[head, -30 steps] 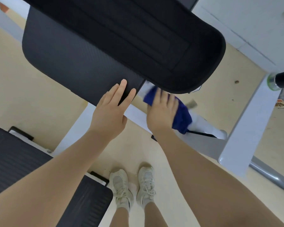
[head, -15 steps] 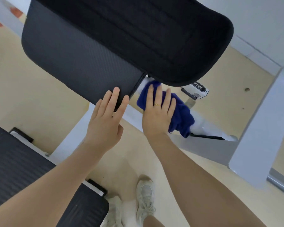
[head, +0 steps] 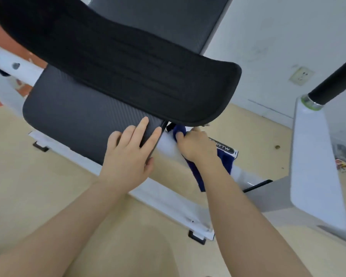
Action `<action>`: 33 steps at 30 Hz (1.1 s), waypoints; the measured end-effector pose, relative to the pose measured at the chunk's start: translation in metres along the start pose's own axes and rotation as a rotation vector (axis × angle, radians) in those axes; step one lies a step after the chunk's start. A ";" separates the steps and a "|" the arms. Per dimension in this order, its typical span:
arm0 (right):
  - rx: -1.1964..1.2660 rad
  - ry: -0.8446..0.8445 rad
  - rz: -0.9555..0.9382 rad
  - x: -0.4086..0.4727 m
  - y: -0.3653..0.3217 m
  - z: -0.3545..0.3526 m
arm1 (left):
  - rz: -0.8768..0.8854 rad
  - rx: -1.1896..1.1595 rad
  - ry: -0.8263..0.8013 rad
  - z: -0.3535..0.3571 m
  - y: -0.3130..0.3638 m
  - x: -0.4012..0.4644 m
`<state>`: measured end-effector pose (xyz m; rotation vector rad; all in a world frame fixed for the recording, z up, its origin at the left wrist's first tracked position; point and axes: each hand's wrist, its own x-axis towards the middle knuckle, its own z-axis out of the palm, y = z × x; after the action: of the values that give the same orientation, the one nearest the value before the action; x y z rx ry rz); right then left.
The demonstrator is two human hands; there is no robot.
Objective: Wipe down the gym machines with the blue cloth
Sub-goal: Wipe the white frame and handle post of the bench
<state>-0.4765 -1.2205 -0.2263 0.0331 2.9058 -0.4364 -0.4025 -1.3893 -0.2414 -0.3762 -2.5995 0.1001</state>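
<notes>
Fingers of the right hand [head: 198,146] bunch the blue cloth [head: 226,162] on the white frame [head: 168,188] at 3 o'clock of the left hand [head: 128,156], flat on the seat pad [head: 78,120]; cloth could snag under the backrest [head: 128,62].

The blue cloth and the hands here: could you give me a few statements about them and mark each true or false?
1. The right hand holds the blue cloth. True.
2. The left hand holds a spray bottle. False: it rests with straight fingers on the lower black pad.
3. The cloth lies against the white frame just below the upper pad. True.
4. The cloth lies flat on the floor. False: it is up on the machine, in the hand.
</notes>
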 end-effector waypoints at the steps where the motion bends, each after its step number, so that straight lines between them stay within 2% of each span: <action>1: 0.014 -0.017 0.030 0.003 0.002 -0.002 | 0.006 0.006 0.000 0.000 -0.001 0.000; 2: -0.050 0.038 0.015 0.001 0.004 0.000 | 0.010 0.012 0.001 0.000 -0.001 -0.001; 4: -0.250 0.284 0.028 -0.018 0.006 0.018 | 0.022 0.014 0.010 0.002 -0.003 -0.003; 7: -0.288 0.446 -0.053 -0.053 0.016 0.048 | 0.038 -0.010 0.050 0.007 -0.005 -0.005; 11: -0.314 0.393 -0.084 -0.042 0.020 0.037 | 0.032 -0.014 0.087 0.012 -0.003 -0.003; 16: 0.010 -0.011 0.021 0.014 0.014 0.002 | 0.046 0.014 0.105 0.016 -0.003 -0.005; 17: -0.033 0.040 -0.004 0.010 0.016 0.002 | 0.045 0.015 0.108 0.016 -0.003 -0.005; 19: -0.221 0.349 -0.037 -0.012 0.022 0.021 | 0.035 0.008 0.121 0.016 -0.001 -0.005; 21: -0.253 0.443 -0.031 -0.043 0.021 0.041 | 0.028 -0.001 0.139 0.017 0.000 -0.005; 24: -0.263 0.430 -0.066 -0.040 0.017 0.041 | 0.037 -0.007 0.153 0.018 0.000 -0.005; 26: -0.238 0.254 -0.030 -0.019 0.006 0.020 | 0.040 -0.010 0.148 0.017 -0.001 -0.004; 27: -0.231 0.227 -0.023 -0.006 0.005 0.015 | 0.037 -0.008 0.142 0.017 -0.001 -0.004; 29: -0.222 0.305 -0.044 -0.003 0.004 0.021 | 0.028 -0.010 0.123 0.016 -0.001 -0.004; 30: -0.236 0.415 -0.056 -0.013 0.005 0.026 | 0.025 -0.015 0.113 0.015 -0.001 -0.004; 32: -0.288 0.596 -0.161 -0.039 0.016 0.054 | 0.019 -0.022 0.089 0.014 -0.003 -0.005; 33: -0.307 0.624 -0.248 -0.053 0.023 0.070 | 0.021 -0.027 0.074 0.013 -0.004 -0.005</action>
<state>-0.4099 -1.2185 -0.2877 -0.2900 3.5772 0.0035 -0.4056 -1.3941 -0.2546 -0.4092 -2.5267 0.0576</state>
